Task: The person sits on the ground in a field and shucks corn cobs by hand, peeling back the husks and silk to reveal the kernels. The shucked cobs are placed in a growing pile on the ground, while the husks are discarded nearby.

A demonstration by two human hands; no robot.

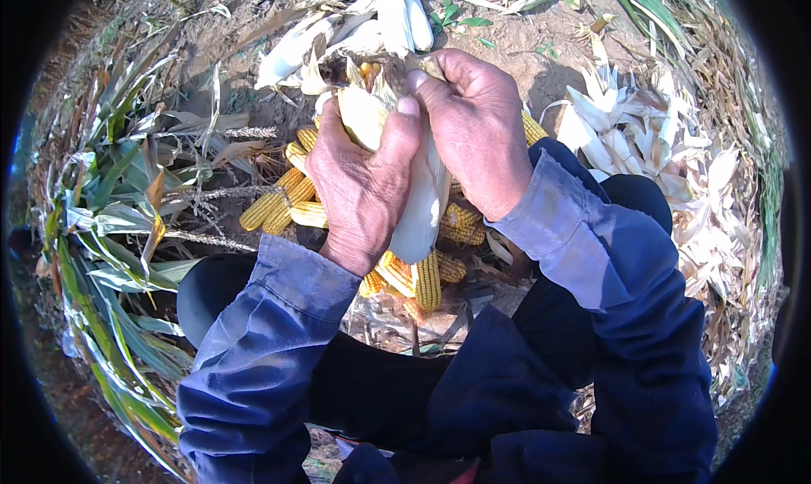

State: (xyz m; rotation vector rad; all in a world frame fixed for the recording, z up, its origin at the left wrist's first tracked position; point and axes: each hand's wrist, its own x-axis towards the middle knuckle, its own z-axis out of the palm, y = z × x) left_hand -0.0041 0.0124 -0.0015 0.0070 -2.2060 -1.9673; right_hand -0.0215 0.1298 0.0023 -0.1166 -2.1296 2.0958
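Observation:
My left hand (364,173) is closed around a corn ear in pale husk (364,113), its thumb lying on the husk. At the ear's tip the husk is parted, and a few yellow kernels and dark, dried silk show. My right hand (475,120) pinches husk beside the tip between thumb and fingers. A peeled-back husk leaf (419,211) hangs below, between the two hands. Under them lie several bare yellow corn ears (427,281), partly hidden by my hands and the husk.
Several ears in white husk (393,18) lie on the soil beyond my hands. Stripped husks (633,129) are heaped at the right. Cut corn stalks with green and dry leaves (120,230) spread along the left. My bent knees flank the bare ears.

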